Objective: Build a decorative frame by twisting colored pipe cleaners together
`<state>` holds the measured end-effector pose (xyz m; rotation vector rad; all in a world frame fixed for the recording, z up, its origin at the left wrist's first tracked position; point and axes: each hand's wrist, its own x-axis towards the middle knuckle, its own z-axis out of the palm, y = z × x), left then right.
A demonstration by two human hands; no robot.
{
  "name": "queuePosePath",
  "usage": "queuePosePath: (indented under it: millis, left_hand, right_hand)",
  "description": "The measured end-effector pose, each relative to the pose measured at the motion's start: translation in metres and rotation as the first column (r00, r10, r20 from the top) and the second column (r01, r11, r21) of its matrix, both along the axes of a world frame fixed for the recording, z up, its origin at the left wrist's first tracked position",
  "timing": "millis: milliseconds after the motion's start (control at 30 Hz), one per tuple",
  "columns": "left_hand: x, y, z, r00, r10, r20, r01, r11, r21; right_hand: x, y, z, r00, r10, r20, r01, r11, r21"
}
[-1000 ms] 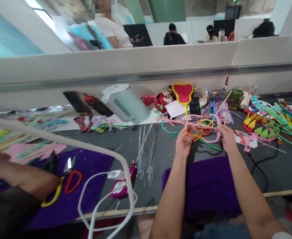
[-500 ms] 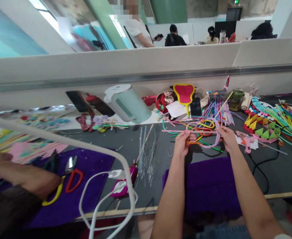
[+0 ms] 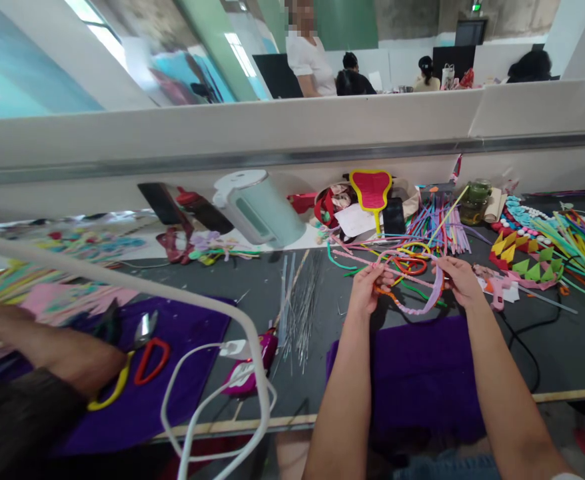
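My left hand (image 3: 366, 288) and my right hand (image 3: 458, 280) are both closed on a bent pink pipe cleaner (image 3: 417, 308) that sags in a curve between them above the grey table (image 3: 272, 280). A tangle of orange, yellow and green pipe cleaners (image 3: 410, 261) lies just behind my hands. A purple cloth (image 3: 412, 373) lies on the table under my forearms.
A bundle of thin metal wires (image 3: 300, 300) lies left of my hands. A pale green kettle (image 3: 257, 208), a red and yellow paddle (image 3: 371, 190) and a jar (image 3: 473, 199) stand at the back. Coloured sticks (image 3: 580, 243) and a pink glue gun (image 3: 495, 288) lie at right. Another person's arm (image 3: 47, 353), scissors (image 3: 142, 347) and a white cable (image 3: 212, 373) are at left.
My hands have turned the pink pipe cleaner so that its loop now hangs lower between them. The person standing beyond the partition has walked to the right.
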<state>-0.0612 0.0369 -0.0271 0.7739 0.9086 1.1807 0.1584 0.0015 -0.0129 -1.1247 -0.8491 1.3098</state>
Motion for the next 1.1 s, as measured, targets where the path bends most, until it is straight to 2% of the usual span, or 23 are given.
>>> queuePosePath:
  millis: [133,300,467,700,967,1100]
  left_hand:
    - [0.001,0.001,-0.004,0.998,0.051,-0.036,-0.050,0.998,0.045]
    - [0.004,0.000,-0.002,0.994,0.081,-0.070,-0.074,0.993,0.096]
    - [0.005,-0.002,0.000,0.994,0.085,-0.063,-0.077,0.991,0.110]
    - [0.003,-0.001,0.000,0.989,0.136,-0.061,-0.128,0.986,0.109]
    - [0.003,-0.001,0.000,0.989,0.126,-0.073,-0.117,0.986,0.121]
    - [0.000,0.001,-0.001,0.991,0.126,-0.055,-0.120,0.987,0.103]
  right_hand:
    - [0.002,0.000,-0.001,1.000,0.019,0.015,-0.019,1.000,0.024]
    - [0.001,0.005,-0.010,0.995,-0.065,0.071,0.061,0.997,0.055]
    - [0.000,0.008,-0.018,0.969,-0.156,0.193,0.143,0.986,0.081]
    - [0.001,0.003,-0.011,0.976,-0.021,0.218,0.001,0.996,0.092]
    - [-0.002,0.006,-0.015,0.952,-0.105,0.288,0.075,0.991,0.115]
    - [-0.001,0.004,-0.011,0.977,-0.010,0.214,-0.005,0.998,0.067]
